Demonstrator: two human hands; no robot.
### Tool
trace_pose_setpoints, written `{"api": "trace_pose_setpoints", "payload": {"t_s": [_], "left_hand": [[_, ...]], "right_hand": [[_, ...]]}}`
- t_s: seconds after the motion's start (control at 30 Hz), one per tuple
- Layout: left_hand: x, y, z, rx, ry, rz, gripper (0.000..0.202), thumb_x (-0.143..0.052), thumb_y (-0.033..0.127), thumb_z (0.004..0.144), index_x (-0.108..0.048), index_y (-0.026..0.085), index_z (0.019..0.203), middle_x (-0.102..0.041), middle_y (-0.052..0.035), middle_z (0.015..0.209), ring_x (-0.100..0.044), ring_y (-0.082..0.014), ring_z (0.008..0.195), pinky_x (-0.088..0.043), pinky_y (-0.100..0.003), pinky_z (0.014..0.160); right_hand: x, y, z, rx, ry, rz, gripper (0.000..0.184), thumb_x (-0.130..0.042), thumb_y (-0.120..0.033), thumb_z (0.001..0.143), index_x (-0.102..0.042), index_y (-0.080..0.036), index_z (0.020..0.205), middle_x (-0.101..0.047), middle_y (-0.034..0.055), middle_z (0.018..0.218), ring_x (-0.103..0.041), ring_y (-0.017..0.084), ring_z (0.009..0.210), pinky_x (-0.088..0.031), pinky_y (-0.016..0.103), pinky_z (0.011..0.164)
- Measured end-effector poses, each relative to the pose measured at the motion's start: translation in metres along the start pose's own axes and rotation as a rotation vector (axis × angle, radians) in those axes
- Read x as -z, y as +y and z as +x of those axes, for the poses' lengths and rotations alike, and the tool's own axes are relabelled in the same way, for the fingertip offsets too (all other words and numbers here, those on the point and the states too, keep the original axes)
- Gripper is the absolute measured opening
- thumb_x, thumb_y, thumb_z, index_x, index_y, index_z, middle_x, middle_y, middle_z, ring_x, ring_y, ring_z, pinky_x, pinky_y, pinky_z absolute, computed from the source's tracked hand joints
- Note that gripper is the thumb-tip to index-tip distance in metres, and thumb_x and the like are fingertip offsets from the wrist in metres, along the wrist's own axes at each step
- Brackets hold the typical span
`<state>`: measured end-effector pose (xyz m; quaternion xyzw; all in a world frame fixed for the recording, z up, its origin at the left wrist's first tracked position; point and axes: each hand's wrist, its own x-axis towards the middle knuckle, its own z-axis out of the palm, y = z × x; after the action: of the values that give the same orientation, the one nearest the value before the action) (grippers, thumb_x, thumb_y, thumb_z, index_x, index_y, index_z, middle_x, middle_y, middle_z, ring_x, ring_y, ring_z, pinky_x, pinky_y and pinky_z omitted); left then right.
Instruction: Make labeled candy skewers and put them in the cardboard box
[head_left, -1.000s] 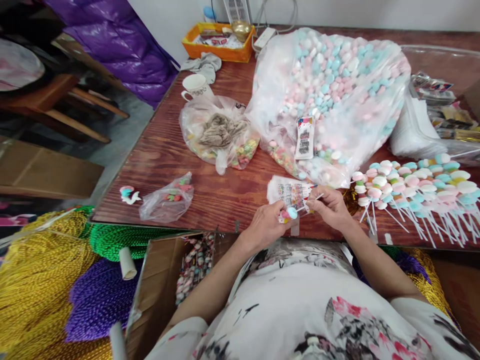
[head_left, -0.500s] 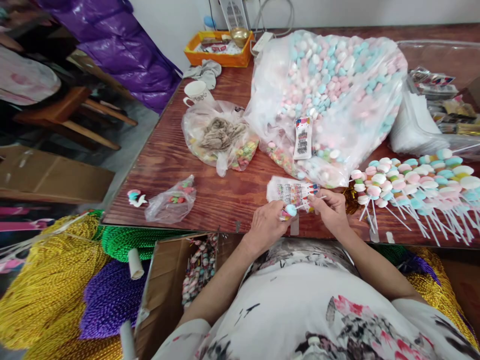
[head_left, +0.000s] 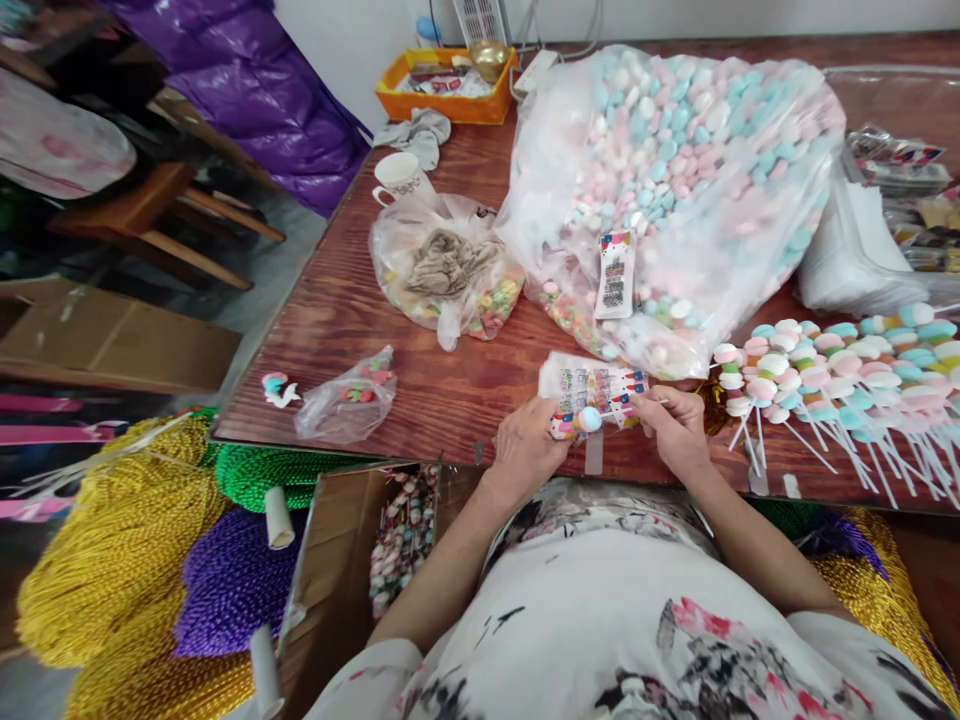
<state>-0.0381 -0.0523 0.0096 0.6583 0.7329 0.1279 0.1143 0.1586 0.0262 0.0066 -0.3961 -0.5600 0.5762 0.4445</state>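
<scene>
My left hand [head_left: 528, 447] is closed around a short stack of pastel candies [head_left: 576, 422] with a pale blue one at its end. My right hand [head_left: 673, 430] pinches a thin white stick [head_left: 654, 402] that points toward that stack. Both hands work at the near edge of the wooden table [head_left: 337, 310]. Just beyond them lies a small clear packet of printed labels [head_left: 592, 382]. To the right lie several finished candy sticks [head_left: 832, 365] in a row.
A big clear bag of pink, blue and white candies [head_left: 675, 180] fills the table's middle. A smaller bag of mixed candies [head_left: 446, 275], a tiny bag [head_left: 345, 400], a mug [head_left: 397, 178] and an orange tray [head_left: 442, 85] sit left. A cardboard box [head_left: 352, 560] and coloured cord bundles [head_left: 127, 540] lie below.
The hands have stayed close together at the table's edge; the blue-tipped candy stack has shifted slightly toward the stick. The camera view drifted a little.
</scene>
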Motion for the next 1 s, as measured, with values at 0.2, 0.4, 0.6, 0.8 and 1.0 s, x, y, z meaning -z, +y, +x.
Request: {"api": "trace_pose_setpoints", "payload": {"t_s": [0.2, 0.4, 0.6, 0.8, 1.0], "left_hand": [[-0.007, -0.001, -0.001, -0.038, -0.024, -0.026, 0.010, -0.057, 0.027, 0.084, -0.056, 0.020, 0.078, -0.063, -0.0046, 0.077, -0.057, -0.0181, 0.071, -0.033, -0.028, 0.061], [0.001, 0.010, 0.002, 0.048, -0.148, -0.360, 0.024, -0.067, 0.036, 0.078, -0.054, 0.018, 0.070, -0.055, 0.0029, 0.065, -0.047, -0.0114, 0.060, -0.032, -0.024, 0.058], [0.016, 0.014, 0.010, -0.126, -0.593, -0.778, 0.032, -0.076, 0.041, 0.070, -0.057, 0.015, 0.071, -0.057, 0.0050, 0.066, -0.050, -0.0109, 0.065, -0.040, -0.021, 0.062], [0.039, -0.002, 0.025, -0.130, -0.210, -0.270, 0.013, -0.060, 0.025, 0.081, -0.063, 0.017, 0.090, -0.066, -0.0027, 0.084, -0.057, -0.0182, 0.080, -0.041, -0.028, 0.072], [0.057, -0.005, 0.031, -0.293, -0.348, 0.117, 0.024, -0.053, 0.012, 0.075, -0.065, 0.017, 0.095, -0.069, -0.0084, 0.097, -0.059, -0.0253, 0.092, -0.042, -0.037, 0.080]], "right_hand": [[0.002, -0.009, 0.008, -0.032, -0.195, -0.114, 0.046, -0.067, -0.038, 0.082, -0.045, -0.018, 0.047, -0.037, -0.0066, 0.043, -0.031, 0.007, 0.044, -0.024, 0.025, 0.047], [0.002, -0.012, 0.011, 0.115, -0.262, -0.195, 0.036, -0.062, -0.036, 0.087, -0.059, -0.018, 0.057, -0.052, -0.0038, 0.051, -0.043, 0.009, 0.050, -0.034, 0.025, 0.052], [-0.004, -0.021, 0.019, 0.178, -0.345, -0.086, 0.014, -0.067, -0.033, 0.085, -0.074, -0.021, 0.082, -0.070, 0.0001, 0.072, -0.060, 0.012, 0.060, -0.046, 0.024, 0.059], [0.010, -0.024, 0.026, 0.061, -0.276, -0.059, 0.025, -0.064, -0.034, 0.086, -0.068, -0.018, 0.068, -0.061, -0.0027, 0.057, -0.047, 0.009, 0.048, -0.037, 0.023, 0.049], [0.010, -0.014, 0.008, 0.164, -0.598, -0.548, 0.019, -0.056, -0.012, 0.080, -0.064, -0.017, 0.063, -0.058, -0.0017, 0.059, -0.049, 0.010, 0.057, -0.034, 0.024, 0.060]]}}
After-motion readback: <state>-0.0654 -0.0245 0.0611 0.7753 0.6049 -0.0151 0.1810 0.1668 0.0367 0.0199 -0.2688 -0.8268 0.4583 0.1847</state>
